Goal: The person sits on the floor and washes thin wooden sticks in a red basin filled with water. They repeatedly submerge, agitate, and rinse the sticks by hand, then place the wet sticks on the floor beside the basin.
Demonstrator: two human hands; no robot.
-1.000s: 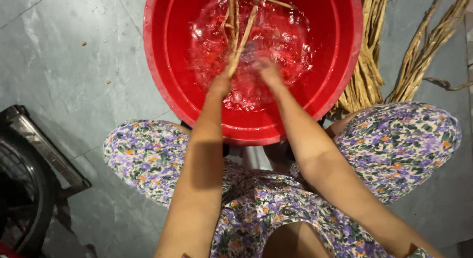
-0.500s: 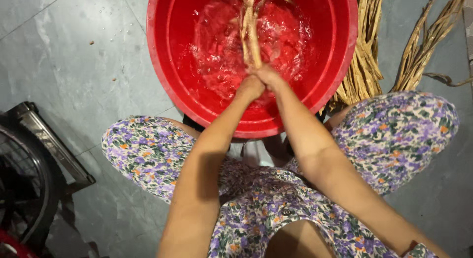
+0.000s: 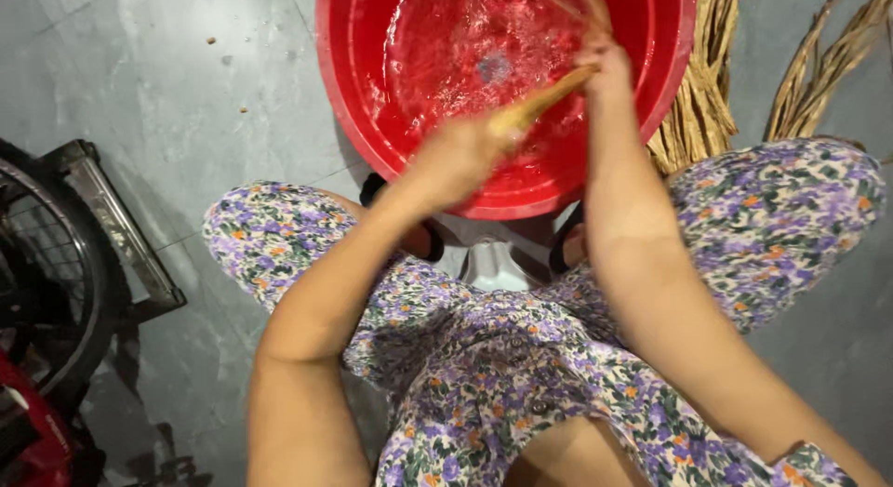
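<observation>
The left hand [image 3: 460, 157] is closed around the near end of a tan plant stalk [image 3: 544, 98], though the hand is blurred and its single fingers cannot be told apart. The right hand [image 3: 605, 64] is closed on the far end of the same stalk, with the fingers curled over it. The stalk runs slanted between the two hands, lower at the left hand and higher at the right hand. It is held above the water inside a big red basin [image 3: 372, 143], over the near half of the basin. The water in the basin is disturbed and shows ripples and bright spots.

The basin stands on a grey floor [image 3: 186, 96], just in front of the knees of the person, who squats in clothes with a purple flower pattern [image 3: 521, 357]. Both forearms reach forward from the body to the basin.

On the right of the basin, touching its rim, lies a bundle of dry tan stalks [image 3: 698, 106], and more of them [image 3: 828, 68] spread further to the right. On the left edge a bicycle wheel [image 3: 46, 282] with a metal frame [image 3: 112, 226] stands on the floor, well apart from the basin.
</observation>
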